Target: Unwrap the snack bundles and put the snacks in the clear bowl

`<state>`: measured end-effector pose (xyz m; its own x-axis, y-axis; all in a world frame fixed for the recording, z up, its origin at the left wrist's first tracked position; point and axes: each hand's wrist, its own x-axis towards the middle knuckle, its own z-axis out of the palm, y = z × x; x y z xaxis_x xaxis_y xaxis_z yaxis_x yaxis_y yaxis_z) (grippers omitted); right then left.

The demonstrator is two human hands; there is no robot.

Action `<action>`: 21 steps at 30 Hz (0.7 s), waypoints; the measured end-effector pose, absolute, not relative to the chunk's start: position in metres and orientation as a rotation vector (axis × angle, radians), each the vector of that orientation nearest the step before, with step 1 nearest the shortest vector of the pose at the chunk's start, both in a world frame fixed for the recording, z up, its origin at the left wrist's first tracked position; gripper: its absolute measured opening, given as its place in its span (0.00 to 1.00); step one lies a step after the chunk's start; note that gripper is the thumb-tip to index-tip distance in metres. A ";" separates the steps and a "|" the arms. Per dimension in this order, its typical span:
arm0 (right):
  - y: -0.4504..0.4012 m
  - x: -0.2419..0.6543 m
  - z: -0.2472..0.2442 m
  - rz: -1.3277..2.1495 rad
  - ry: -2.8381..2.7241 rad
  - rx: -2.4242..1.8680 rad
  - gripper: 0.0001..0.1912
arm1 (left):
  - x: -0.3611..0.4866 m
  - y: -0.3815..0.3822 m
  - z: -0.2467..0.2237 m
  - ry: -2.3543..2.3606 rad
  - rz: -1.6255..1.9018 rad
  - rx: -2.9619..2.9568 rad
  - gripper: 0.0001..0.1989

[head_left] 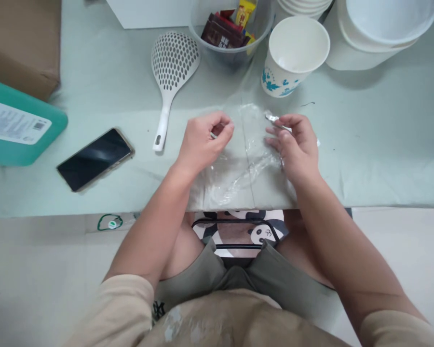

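Observation:
My left hand (pixel 208 137) is curled closed above the table. A small pale bit shows between its thumb and fingers, too little to name. Between thumb and fingers of my right hand (pixel 297 147) is a thin silvery strip (pixel 272 117), its tip pointing up and left; what it is I cannot make out. Something white pokes out behind those fingers. Below and between both hands lies a crumpled clear plastic bag (pixel 235 180), reaching the table's front edge. Just beyond my right hand stands a white paper cup (pixel 280 79) with blue leaf print.
A white slotted skimmer (pixel 166 103) and a phone (pixel 96 159) lie to the left, near a green container (pixel 21 123) and a brown box (pixel 21 43). At the back, a clear tub (pixel 226 57) holds wrapped snacks. White buckets (pixel 358 55) stand right.

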<state>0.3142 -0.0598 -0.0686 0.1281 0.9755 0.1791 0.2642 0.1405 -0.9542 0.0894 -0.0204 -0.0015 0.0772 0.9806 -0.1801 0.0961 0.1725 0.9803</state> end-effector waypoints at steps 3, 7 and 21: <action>-0.064 0.322 -0.077 0.918 -1.313 -1.313 0.18 | 0.092 -0.018 -0.001 1.305 1.078 1.010 0.10; -0.067 0.327 -0.082 0.988 -1.216 -1.324 0.22 | 0.096 -0.013 -0.005 1.284 1.130 0.922 0.10; -0.059 0.304 -0.069 0.957 -1.251 -1.412 0.37 | 0.104 -0.007 -0.011 1.238 1.083 0.877 0.20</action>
